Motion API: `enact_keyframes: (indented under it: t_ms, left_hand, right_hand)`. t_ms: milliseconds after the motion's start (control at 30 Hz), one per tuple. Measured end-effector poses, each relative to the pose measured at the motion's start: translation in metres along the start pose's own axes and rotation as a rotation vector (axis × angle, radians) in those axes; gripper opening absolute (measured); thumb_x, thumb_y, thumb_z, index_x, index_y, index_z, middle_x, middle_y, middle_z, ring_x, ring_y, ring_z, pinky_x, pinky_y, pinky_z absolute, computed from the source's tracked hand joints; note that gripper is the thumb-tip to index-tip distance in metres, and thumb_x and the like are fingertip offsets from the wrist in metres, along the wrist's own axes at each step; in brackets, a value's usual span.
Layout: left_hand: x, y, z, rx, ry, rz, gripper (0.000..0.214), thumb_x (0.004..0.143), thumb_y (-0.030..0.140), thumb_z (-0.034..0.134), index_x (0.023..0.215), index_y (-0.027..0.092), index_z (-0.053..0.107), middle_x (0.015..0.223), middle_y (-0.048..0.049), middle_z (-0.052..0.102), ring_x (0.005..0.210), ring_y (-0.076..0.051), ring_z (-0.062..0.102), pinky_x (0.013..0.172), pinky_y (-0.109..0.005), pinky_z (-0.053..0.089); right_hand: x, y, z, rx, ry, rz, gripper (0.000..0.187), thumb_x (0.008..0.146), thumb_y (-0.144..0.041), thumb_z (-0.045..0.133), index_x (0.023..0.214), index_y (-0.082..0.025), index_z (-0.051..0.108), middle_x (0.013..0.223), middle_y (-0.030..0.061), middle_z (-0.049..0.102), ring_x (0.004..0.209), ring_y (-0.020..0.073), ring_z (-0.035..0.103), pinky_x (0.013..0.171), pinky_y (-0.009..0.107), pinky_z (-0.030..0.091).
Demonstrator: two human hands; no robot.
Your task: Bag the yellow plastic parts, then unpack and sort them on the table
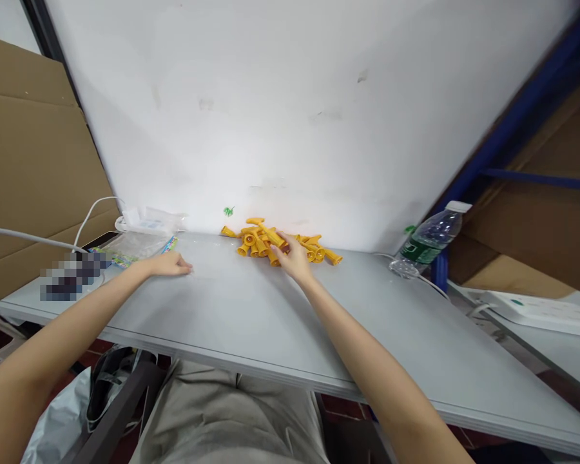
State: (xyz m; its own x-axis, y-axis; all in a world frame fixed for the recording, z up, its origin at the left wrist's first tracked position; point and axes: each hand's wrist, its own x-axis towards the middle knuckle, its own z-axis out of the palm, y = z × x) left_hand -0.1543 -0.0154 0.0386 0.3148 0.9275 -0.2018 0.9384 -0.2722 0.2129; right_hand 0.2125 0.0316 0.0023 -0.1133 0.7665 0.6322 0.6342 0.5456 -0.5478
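Fingertips (284, 250) of open right hand (296, 260) touch orange cones (257, 242).

text: we read none | water bottle (430, 240) at 2 o'clock: green label, print too small for us | plastic packet (135, 248) at 10 o'clock: coloured print, illegible to us

Your arms are bare all the way. Your left forearm (77, 322) shows from the near left corner of the view, and your right forearm (367, 361) from the near right edge. Your left hand (169, 265) and your right hand (294, 258) are uncovered as well; they are too small here to make out the nails. At the near middle, your lap is covered by trousers (222, 412) of pale grey-beige cloth, soft and loosely folded, with a crease down the centre.
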Motion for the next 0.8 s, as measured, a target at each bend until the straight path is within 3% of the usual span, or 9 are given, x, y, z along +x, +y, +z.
enact_keyframes:
  t_ms: [133,267,500,667,800]
  left_hand:
    - [0.015,0.018,-0.002,0.096,0.081,-0.063,0.043,0.081,0.049,0.043,0.061,0.019,0.066,0.069,-0.0060,0.071,0.073,-0.021,0.066,0.067,-0.027,0.045]
    - [0.040,0.047,0.000,0.182,0.194,-0.160,0.040,0.084,0.045,0.044,0.080,0.016,0.072,0.087,-0.0116,0.074,0.086,-0.023,0.068,0.073,-0.028,0.046]
    - [0.061,0.098,0.008,0.227,0.109,-0.311,0.068,0.084,0.064,0.045,0.116,0.009,0.069,0.116,-0.0253,0.068,0.111,-0.034,0.064,0.085,-0.036,0.050]
    - [0.066,0.109,0.014,0.251,0.070,-0.367,0.071,0.083,0.064,0.048,0.122,0.008,0.065,0.123,-0.0283,0.064,0.116,-0.039,0.060,0.090,-0.045,0.050]
    - [0.066,0.111,0.017,0.264,0.089,-0.367,0.068,0.085,0.062,0.046,0.123,0.009,0.065,0.125,-0.0269,0.062,0.116,-0.038,0.060,0.090,-0.047,0.049]
  right_hand:
    - [-0.012,-0.015,0.004,0.058,-0.279,-0.111,0.043,0.086,-0.030,0.062,0.127,-0.020,0.062,0.115,0.0109,0.068,0.086,0.0220,0.064,0.079,0.038,0.053]
    - [-0.022,-0.021,0.011,0.007,-0.491,-0.147,0.043,0.080,-0.017,0.067,0.123,-0.019,0.065,0.110,0.0107,0.069,0.085,0.0207,0.065,0.079,0.037,0.053]
    - [-0.030,-0.010,0.007,0.030,-0.503,-0.100,0.040,0.081,-0.022,0.068,0.120,-0.018,0.066,0.109,0.0103,0.070,0.079,0.0184,0.067,0.074,0.033,0.056]
    - [-0.032,0.001,0.000,0.024,-0.482,-0.058,0.034,0.081,-0.025,0.070,0.114,-0.018,0.066,0.097,0.0089,0.072,0.071,0.0178,0.068,0.068,0.033,0.056]
    - [-0.031,0.007,-0.007,0.089,-0.536,-0.019,0.035,0.084,-0.033,0.068,0.115,-0.017,0.065,0.101,0.0132,0.070,0.074,0.0202,0.068,0.067,0.035,0.055]
